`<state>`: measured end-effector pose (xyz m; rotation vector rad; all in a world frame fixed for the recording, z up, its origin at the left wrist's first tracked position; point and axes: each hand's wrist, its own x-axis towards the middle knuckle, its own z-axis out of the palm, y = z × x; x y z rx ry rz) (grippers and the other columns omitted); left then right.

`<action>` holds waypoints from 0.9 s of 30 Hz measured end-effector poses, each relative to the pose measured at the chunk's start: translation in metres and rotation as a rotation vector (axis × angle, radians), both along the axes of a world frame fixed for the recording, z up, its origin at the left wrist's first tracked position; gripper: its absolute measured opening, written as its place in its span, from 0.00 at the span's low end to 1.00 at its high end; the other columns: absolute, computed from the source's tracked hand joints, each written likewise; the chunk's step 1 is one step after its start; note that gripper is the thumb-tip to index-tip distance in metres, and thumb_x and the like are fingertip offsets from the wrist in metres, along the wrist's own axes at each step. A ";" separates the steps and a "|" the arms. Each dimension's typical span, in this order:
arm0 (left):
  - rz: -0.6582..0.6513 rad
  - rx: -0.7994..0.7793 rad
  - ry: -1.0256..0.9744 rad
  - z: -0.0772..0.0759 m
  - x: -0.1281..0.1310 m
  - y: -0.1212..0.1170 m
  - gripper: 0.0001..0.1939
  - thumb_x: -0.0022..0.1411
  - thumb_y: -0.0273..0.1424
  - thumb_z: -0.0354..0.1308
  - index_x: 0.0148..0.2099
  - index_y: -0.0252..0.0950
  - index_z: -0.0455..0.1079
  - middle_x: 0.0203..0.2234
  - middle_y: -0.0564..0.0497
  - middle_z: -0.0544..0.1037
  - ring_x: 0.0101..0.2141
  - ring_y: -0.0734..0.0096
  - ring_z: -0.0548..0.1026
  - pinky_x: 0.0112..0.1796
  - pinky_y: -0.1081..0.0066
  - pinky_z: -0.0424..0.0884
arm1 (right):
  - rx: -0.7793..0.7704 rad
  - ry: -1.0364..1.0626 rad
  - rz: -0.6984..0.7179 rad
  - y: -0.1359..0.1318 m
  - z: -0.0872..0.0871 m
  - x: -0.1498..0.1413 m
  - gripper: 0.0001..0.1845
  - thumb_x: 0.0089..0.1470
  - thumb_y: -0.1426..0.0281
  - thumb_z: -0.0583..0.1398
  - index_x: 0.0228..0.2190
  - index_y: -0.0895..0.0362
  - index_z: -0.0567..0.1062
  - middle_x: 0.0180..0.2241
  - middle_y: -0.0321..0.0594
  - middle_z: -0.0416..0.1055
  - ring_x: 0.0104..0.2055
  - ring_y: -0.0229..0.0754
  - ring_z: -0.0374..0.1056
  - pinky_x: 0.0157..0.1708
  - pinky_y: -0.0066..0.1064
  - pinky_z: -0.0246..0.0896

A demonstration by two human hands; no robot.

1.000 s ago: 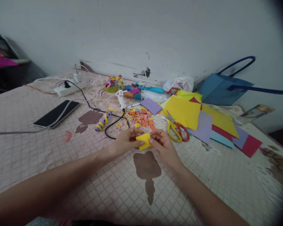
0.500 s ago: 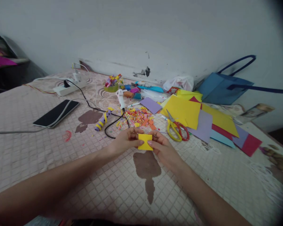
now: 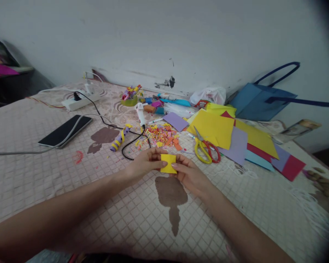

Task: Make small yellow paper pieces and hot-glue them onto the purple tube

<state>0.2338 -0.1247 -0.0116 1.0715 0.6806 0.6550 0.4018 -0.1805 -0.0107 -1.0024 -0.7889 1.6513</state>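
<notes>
A small yellow square of paper (image 3: 168, 163) is held up between my two hands, just above the table. My left hand (image 3: 147, 160) pinches its left edge, thumb in front and fingers behind. On the opposite edge my right hand (image 3: 189, 171) pinches it the same way. Beyond the hands lies a heap of tiny coloured paper scraps (image 3: 161, 134). Scissors (image 3: 205, 148) with yellow and red handles rest right of the heap. To the left, a purple paper roll (image 3: 120, 139) with a yellow spiral strip lies on the tablecloth.
A white glue gun (image 3: 140, 115) with a black cord stands behind the scraps. Coloured sheets (image 3: 212, 126) spread to the right, before a blue bag (image 3: 263, 101). At left are a dark tablet (image 3: 66, 130) and a white power strip (image 3: 81, 103). White string (image 3: 239, 170) lies near the scissors.
The yellow paper has risen very slightly in the view, still pinched by both hands. Nothing else on the table has visibly moved.
</notes>
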 end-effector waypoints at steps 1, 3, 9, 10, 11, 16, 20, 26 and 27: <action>-0.005 -0.006 0.000 0.000 0.000 0.000 0.24 0.47 0.30 0.67 0.47 0.32 0.66 0.37 0.46 0.76 0.36 0.69 0.76 0.37 0.69 0.69 | -0.010 0.007 -0.003 0.000 0.000 0.000 0.13 0.42 0.72 0.66 0.34 0.56 0.73 0.32 0.36 0.74 0.31 0.37 0.71 0.30 0.28 0.67; -0.018 -0.019 0.003 0.000 0.000 0.000 0.24 0.47 0.29 0.67 0.47 0.32 0.66 0.38 0.46 0.76 0.36 0.69 0.76 0.37 0.69 0.69 | -0.032 0.032 -0.004 0.000 0.000 0.001 0.13 0.41 0.73 0.67 0.33 0.56 0.73 0.31 0.34 0.74 0.31 0.35 0.71 0.31 0.27 0.67; -0.086 -0.039 -0.016 0.001 -0.001 -0.001 0.20 0.47 0.29 0.67 0.44 0.32 0.69 0.35 0.47 0.77 0.34 0.70 0.76 0.36 0.71 0.69 | -0.058 0.053 0.022 0.000 -0.001 0.001 0.15 0.41 0.72 0.67 0.34 0.56 0.73 0.32 0.35 0.74 0.30 0.34 0.71 0.28 0.25 0.66; -0.078 -0.046 -0.017 0.001 -0.001 -0.001 0.21 0.47 0.29 0.67 0.44 0.32 0.69 0.34 0.48 0.77 0.33 0.71 0.75 0.35 0.71 0.68 | -0.058 0.039 0.018 0.000 -0.001 0.001 0.16 0.41 0.71 0.67 0.35 0.56 0.73 0.32 0.35 0.74 0.30 0.35 0.70 0.27 0.25 0.66; -0.064 -0.053 -0.019 0.001 0.000 -0.001 0.21 0.47 0.29 0.68 0.44 0.32 0.69 0.34 0.48 0.77 0.33 0.71 0.75 0.34 0.72 0.68 | -0.050 0.024 0.010 0.000 -0.001 0.001 0.16 0.42 0.70 0.67 0.36 0.56 0.72 0.32 0.35 0.74 0.30 0.35 0.70 0.26 0.25 0.66; 0.075 -0.037 -0.060 0.001 0.001 0.001 0.21 0.46 0.28 0.68 0.44 0.32 0.68 0.34 0.49 0.77 0.31 0.73 0.75 0.34 0.72 0.69 | 0.084 -0.074 -0.083 0.000 0.000 -0.001 0.19 0.45 0.67 0.66 0.39 0.53 0.68 0.30 0.33 0.72 0.28 0.35 0.69 0.29 0.28 0.66; 0.153 0.031 -0.029 0.000 0.001 0.001 0.21 0.46 0.28 0.68 0.43 0.33 0.67 0.33 0.50 0.77 0.30 0.74 0.75 0.31 0.74 0.69 | 0.172 -0.139 -0.141 -0.001 0.000 -0.003 0.18 0.43 0.68 0.67 0.36 0.51 0.66 0.28 0.31 0.71 0.29 0.35 0.68 0.32 0.29 0.65; 0.095 0.003 -0.032 0.001 0.002 0.000 0.21 0.46 0.29 0.68 0.43 0.31 0.67 0.32 0.50 0.77 0.29 0.74 0.75 0.30 0.74 0.70 | 0.293 -0.314 -0.168 -0.001 -0.006 -0.001 0.07 0.48 0.68 0.63 0.31 0.55 0.71 0.30 0.33 0.67 0.30 0.34 0.65 0.32 0.26 0.63; 0.096 0.003 -0.038 0.001 0.003 0.000 0.21 0.46 0.29 0.68 0.43 0.32 0.68 0.31 0.50 0.77 0.29 0.75 0.75 0.30 0.74 0.69 | 0.310 -0.349 -0.173 -0.001 -0.007 0.000 0.08 0.49 0.68 0.63 0.32 0.54 0.71 0.30 0.33 0.68 0.30 0.34 0.65 0.32 0.27 0.63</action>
